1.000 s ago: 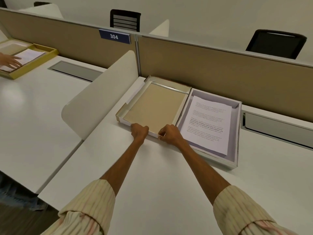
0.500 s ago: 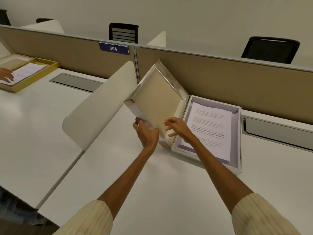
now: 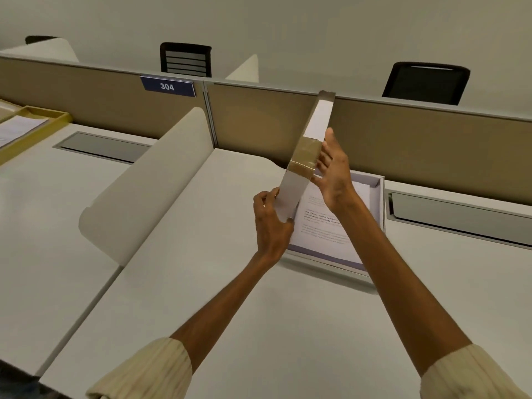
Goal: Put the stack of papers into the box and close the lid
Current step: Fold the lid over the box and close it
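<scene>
Behind the white desk (image 3: 230, 298) a sign (image 3: 167, 86) reads 304; both hands' fingers (image 3: 324, 162) clamp the lid (image 3: 305, 159).

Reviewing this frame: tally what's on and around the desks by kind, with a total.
Boxes: 2, the white box and the yellow box
Lids: 1, the lid held edge-on in both hands
Paper stacks: 2
Office chairs: 3
Number signs: 1
Total: 9

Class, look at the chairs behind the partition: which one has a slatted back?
The middle chair, above the 304 sign; the right chair has a plain back.
</scene>
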